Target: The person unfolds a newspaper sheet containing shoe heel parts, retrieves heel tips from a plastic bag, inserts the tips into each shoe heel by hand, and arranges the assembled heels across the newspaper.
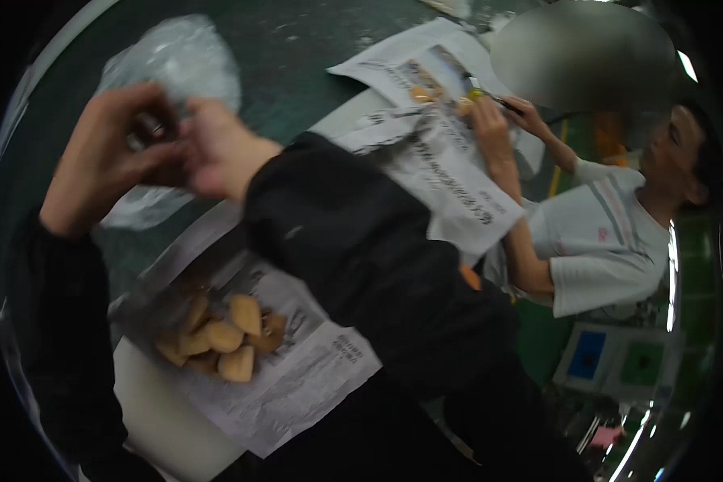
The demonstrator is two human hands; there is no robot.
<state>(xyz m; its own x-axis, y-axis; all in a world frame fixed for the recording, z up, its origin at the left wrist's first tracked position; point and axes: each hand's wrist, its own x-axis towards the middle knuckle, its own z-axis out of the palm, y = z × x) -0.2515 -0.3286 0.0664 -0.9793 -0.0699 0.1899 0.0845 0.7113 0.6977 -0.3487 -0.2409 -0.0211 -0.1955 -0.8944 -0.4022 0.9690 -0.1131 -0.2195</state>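
At the upper left, my left hand (108, 157) is raised with its fingers curled round and the thumb bent toward them; a small shiny spot shows between them, too small to name. My right hand (217, 153) meets its fingertips, smeared by motion, so its fingers and anything in them cannot be made out. Behind both hands lies a crumpled clear plastic bag (177, 60). Below them, several pale yellow-brown pieces (225, 336) rest together on printed paper (297, 394).
On the right, a co-worker in a light shirt (610, 233) holds a dark-handled tool (502, 103) and a small piece over printed sheets (466, 197). More pale pieces (422, 94) lie there. The table surface (289, 48) is dark green. Blue and green panels (588, 354) stand at the lower right.
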